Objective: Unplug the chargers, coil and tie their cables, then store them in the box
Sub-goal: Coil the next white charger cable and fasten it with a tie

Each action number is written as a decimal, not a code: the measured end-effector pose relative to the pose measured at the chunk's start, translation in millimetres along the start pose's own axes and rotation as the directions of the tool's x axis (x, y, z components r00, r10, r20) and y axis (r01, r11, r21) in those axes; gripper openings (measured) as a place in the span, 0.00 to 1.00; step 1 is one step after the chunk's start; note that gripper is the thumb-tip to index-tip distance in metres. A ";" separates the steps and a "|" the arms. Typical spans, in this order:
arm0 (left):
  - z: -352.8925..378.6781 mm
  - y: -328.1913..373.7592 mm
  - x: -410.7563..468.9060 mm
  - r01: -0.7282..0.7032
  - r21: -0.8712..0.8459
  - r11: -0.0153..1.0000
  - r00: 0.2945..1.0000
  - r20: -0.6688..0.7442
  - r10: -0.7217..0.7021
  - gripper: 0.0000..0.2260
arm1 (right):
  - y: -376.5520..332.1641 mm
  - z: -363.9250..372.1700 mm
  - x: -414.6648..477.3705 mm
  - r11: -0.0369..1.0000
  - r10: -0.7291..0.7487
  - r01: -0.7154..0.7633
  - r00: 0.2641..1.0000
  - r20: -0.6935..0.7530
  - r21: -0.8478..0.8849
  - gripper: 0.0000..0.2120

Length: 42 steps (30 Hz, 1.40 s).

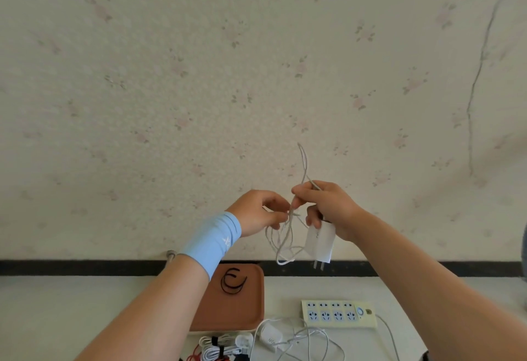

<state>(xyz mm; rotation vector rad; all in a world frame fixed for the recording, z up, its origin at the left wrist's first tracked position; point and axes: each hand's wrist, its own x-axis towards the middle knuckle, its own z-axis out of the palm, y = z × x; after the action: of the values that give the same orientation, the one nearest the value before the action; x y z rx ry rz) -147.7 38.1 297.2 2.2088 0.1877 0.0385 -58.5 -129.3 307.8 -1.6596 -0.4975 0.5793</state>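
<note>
White cable [285, 243] hangs in loose loops above the far edge of the table [85, 303], well clear of its top. My left hand [256, 212] pinches the strands where they cross. My right hand [328, 206] pinches the upper strand and clasps the charger [319, 242], prongs down. I judge the coiling half done. I should even the loops, hold the pinch firm, then reach for a black tie [232, 280] on the brown tray [245, 309].

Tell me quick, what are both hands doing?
The left hand pinches the white charger cable.
The right hand holds the white charger and its cable.
</note>
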 end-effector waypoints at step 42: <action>-1.6 21.3 -3.9 -0.118 -0.728 0.676 0.951 -0.279 -0.134 0.08 | -11.1 1.8 -5.8 0.960 0.073 -0.018 0.980 0.187 -0.279 0.14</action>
<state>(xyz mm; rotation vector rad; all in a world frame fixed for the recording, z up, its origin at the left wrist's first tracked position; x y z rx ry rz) -149.1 26.2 315.4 1.3591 0.2970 0.3987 -64.2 -129.8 319.1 -1.8927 -0.7113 0.7390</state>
